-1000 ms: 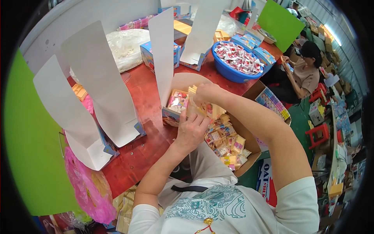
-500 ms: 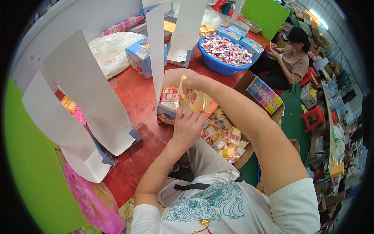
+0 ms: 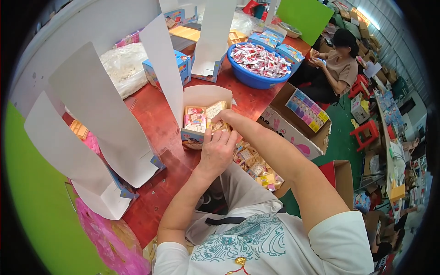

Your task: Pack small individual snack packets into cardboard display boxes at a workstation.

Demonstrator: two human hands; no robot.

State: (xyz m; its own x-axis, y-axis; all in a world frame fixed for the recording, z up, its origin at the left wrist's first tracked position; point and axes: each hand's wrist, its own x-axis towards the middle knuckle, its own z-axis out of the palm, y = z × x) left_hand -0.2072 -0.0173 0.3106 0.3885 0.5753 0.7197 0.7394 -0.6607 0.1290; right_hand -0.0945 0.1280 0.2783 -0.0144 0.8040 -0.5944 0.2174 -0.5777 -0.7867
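Observation:
An open blue and white carton with a tall raised flap stands on the red table in front of me. Small pink and yellow packets fill its left half. My right hand is shut on a flat stack of yellowish packets, held tilted in the carton's right half. My left hand rests at the carton's near edge, fingers touching the bottom of that stack.
Two more open cartons with tall white flaps stand to my left. A blue basin of red and white sweets sits further back. Loose packets lie in my lap. A seated person works beyond a cardboard box.
The view has tilted, so the table sits lower in frame. My right hand has pushed the stack of packets down into the carton. My left hand stays at the carton's near edge.

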